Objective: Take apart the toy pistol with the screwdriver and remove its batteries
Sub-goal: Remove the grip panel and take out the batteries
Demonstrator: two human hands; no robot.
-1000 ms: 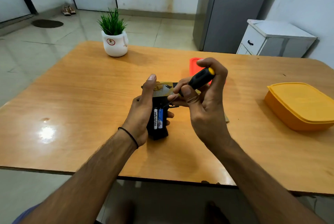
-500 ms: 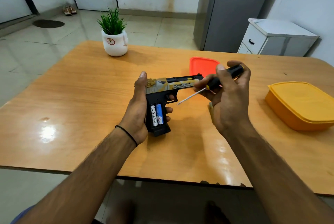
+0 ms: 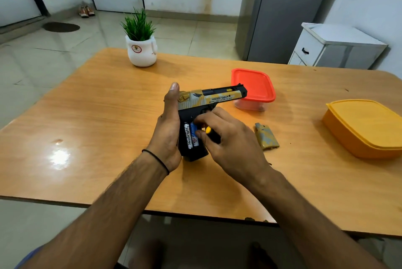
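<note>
Standing butt-down well back from the table's [image 3: 104, 129] near edge, the toy pistol [image 3: 214, 98] aims its barrel right, with bare wood to its left. Its open grip bay holds two batteries [image 3: 189, 136] side by side. The left hand [image 3: 167, 131] wraps the grip from behind, thumb straight up the slide's rear. The right hand [image 3: 230, 140] clasps the screwdriver [image 3: 212, 134] in its palm while thumb and forefinger touch the blue battery. A loose cover [image 3: 266, 136] lies nearby. A red-lidded tub [image 3: 252, 86] and a yellow box [image 3: 365, 127] sit closed, contents unclear.
</note>
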